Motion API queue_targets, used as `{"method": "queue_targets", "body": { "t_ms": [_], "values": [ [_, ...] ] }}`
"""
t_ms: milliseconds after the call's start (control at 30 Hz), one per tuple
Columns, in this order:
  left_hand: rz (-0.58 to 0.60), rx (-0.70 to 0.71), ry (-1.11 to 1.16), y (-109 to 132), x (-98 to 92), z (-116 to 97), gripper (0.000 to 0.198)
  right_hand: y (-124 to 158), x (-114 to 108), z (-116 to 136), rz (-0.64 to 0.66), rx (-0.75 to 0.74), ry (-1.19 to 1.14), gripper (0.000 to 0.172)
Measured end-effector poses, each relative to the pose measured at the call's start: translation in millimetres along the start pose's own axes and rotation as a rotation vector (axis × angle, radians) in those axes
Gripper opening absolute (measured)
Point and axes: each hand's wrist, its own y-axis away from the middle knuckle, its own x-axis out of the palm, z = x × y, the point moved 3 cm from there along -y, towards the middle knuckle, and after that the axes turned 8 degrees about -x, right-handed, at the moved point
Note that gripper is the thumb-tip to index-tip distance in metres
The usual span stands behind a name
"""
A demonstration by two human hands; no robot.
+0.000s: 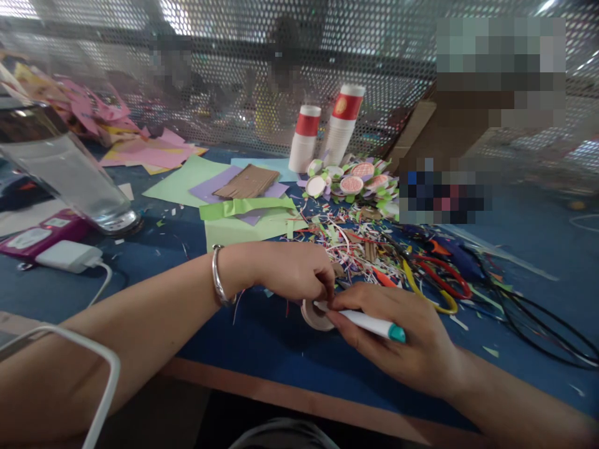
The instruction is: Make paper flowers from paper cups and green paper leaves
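Observation:
My left hand (294,268), with a silver bangle on its wrist, is closed with the fingers curled downward. Its fingertips pinch at the top edge of a round, pale paper disc (311,317) with a raised rim. My right hand (402,333) is wrapped round a white marker (367,322) with a teal end pointing right. The marker's other end lies at the disc, and my fingers hide its tip. Both hands meet over the disc, low above the blue tabletop. Paper scraps (349,240) lie just beyond my fingers.
Behind stand two stacks of paper cups (306,137) beside a pile of paper-trimmed discs (350,184). Coloured sheets (180,178) and corrugated cardboard (248,181) lie left of them. A glass of water (75,181) stands far left. Scissors with red handles (449,274) lie right.

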Motion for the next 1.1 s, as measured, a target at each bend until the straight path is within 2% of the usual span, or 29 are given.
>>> {"method": "queue_targets", "body": {
  "t_ms": [400,600,800,1100],
  "values": [
    [-0.064,0.153,-0.098,-4.0,0.7,1.6,0.03,-1.4,-0.3,2.6,0.044,0.008,-0.042,0.005],
    [-0.058,0.107,-0.097,-3.2,1.6,3.4,0.032,-2.8,-4.5,3.7,0.067,0.018,-0.057,0.007],
    [-0.063,0.124,-0.086,-3.1,1.8,4.3,0.033,-4.5,-9.1,4.5,0.064,0.044,-0.065,0.009],
    [-0.028,0.031,-0.056,-0.2,1.7,5.4,0.032,-2.9,-15.4,-3.8,0.019,0.074,0.026,0.012]
  ]
}}
